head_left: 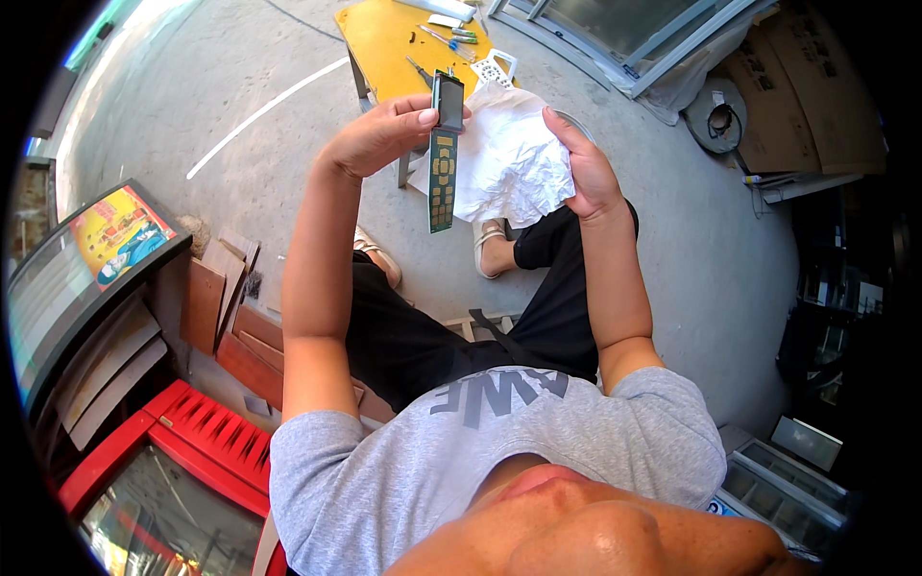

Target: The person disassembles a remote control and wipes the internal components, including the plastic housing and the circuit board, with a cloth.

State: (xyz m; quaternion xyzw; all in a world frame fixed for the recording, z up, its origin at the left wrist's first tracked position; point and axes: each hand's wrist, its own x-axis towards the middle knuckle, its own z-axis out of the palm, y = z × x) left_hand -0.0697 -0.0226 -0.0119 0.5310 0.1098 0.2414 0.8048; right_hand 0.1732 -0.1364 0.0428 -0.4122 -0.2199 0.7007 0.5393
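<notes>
My left hand (389, 132) pinches a long green circuit board (442, 182) at its upper end. The board carries a dark small screen at the top and gold keypad contacts below, like the inside of a remote control. Beside it, my right hand (590, 175) grips a crumpled white sheet (514, 158), thumb on its near face and fingers partly hidden. The sheet looks like paper or cloth; I cannot tell which. Just beyond it, a white plastic remote casing (494, 73) lies at the table's edge. Part of a curved grey rim shows behind the sheet.
A yellow-topped table (379, 43) ahead bears a screwdriver (438, 36), small batteries (464, 36) and small dark bits. Wood boards (206, 302) and a red-framed cabinet (211, 446) stand at left. A glass-paned metal frame (624, 38) and cardboard (797, 86) are at the far right.
</notes>
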